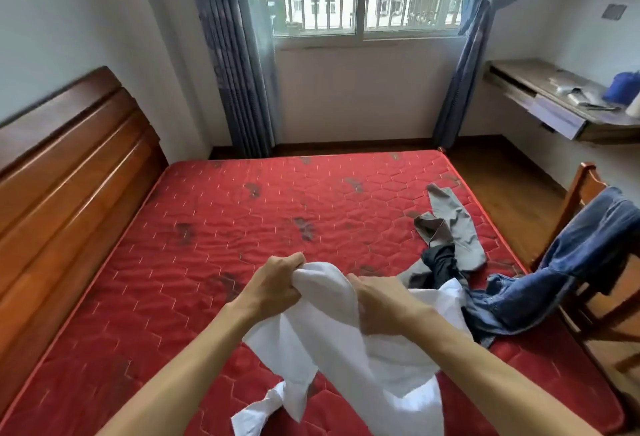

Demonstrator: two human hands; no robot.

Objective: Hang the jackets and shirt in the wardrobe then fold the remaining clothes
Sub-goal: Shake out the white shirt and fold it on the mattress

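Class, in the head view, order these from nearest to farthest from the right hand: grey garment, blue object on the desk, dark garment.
1. Dark garment, just right of the right hand.
2. Grey garment, beyond it.
3. Blue object, far right.

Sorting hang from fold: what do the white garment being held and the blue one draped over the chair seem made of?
White garment: thin, matte woven cloth, likely cotton or a blend; it hangs limp with soft creases. Blue garment: looks like denim, washed and faded, with pale seams and heavier, stiffer folds.
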